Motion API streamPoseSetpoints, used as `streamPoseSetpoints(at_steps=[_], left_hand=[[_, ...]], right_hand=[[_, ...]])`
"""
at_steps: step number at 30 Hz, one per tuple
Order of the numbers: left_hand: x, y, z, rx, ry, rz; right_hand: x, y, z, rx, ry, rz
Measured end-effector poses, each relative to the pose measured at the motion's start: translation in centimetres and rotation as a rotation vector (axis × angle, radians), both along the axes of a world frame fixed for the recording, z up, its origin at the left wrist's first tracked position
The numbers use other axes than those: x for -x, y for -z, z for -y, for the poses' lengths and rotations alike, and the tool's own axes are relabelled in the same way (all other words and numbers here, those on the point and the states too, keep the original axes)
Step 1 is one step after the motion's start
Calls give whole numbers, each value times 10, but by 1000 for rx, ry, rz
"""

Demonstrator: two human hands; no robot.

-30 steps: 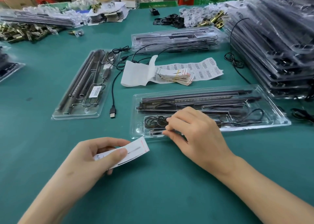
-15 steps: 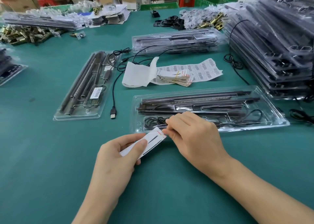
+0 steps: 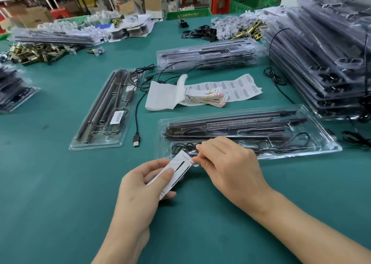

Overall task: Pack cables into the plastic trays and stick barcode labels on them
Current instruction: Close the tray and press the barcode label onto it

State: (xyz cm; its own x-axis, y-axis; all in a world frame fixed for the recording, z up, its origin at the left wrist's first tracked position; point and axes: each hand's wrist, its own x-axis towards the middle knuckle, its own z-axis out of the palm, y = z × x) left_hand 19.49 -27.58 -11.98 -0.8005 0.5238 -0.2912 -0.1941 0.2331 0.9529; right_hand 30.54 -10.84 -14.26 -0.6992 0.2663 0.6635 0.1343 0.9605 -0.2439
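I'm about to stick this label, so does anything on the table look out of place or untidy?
Yes. A black USB cable lies loose on the table beside the labelled tray, unpacked. A second cable coil trails out by the tall tray stack. The barcode sheet is curled up at one end.

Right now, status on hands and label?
Left hand holds label strip. Right hand pinches its tip. Tray packed, no label visible. Nothing in the way.

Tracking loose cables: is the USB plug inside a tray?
No, the USB plug lies on the green table beside the labelled tray.
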Motion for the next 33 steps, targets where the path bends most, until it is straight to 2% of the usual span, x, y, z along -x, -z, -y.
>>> streamPoseSetpoints(at_steps=[20, 33], left_hand=[[5, 4, -11, -24, -24, -7], [-12, 9, -20, 0, -190, -334]], right_hand=[[-1, -4, 0, -33, -2, 34], [-1, -5, 0, -3, -12, 54]])
